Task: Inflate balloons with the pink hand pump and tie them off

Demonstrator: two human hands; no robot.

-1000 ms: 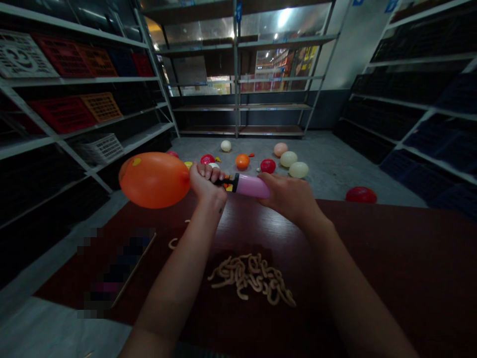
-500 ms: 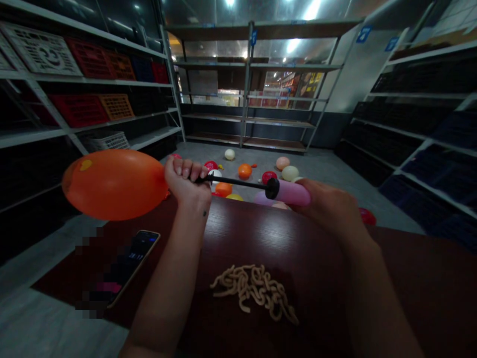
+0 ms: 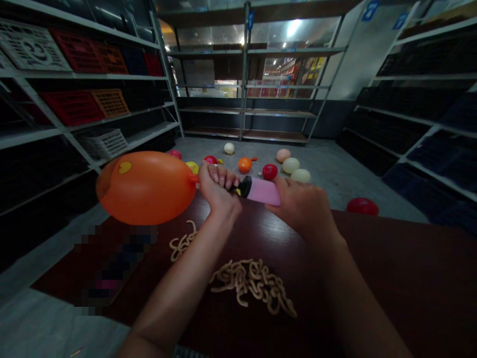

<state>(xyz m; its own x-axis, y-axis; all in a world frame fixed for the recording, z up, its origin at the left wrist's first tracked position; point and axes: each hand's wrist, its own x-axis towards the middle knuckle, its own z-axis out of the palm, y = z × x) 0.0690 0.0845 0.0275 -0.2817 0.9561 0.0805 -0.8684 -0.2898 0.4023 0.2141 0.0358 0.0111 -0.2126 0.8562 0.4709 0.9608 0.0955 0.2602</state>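
My left hand (image 3: 220, 191) is closed around the neck of an inflated orange balloon (image 3: 149, 188), which sticks out to the left with a yellow mark on it. The same fist covers the black end of a hand balloon pump (image 3: 262, 191). My right hand (image 3: 303, 204) grips the pump's pink barrel from the other side. Between the hands, the pump's black collar sits close to my left fingers, and its rod barely shows. Both hands are above the dark brown table (image 3: 268, 233).
Tan curly strands (image 3: 253, 283) lie in a pile on the table, with a smaller bunch (image 3: 182, 243) behind my left forearm. A partly blurred phone (image 3: 119, 268) rests at left. Loose balloons, including a red balloon (image 3: 362, 206), dot the floor. Shelves (image 3: 208, 110) surround the area.
My hands have come closer together, and the pump's long black rod has slid into the barrel. The orange balloon has shifted right and looks about as full. The smaller bunch of strands has come into view.
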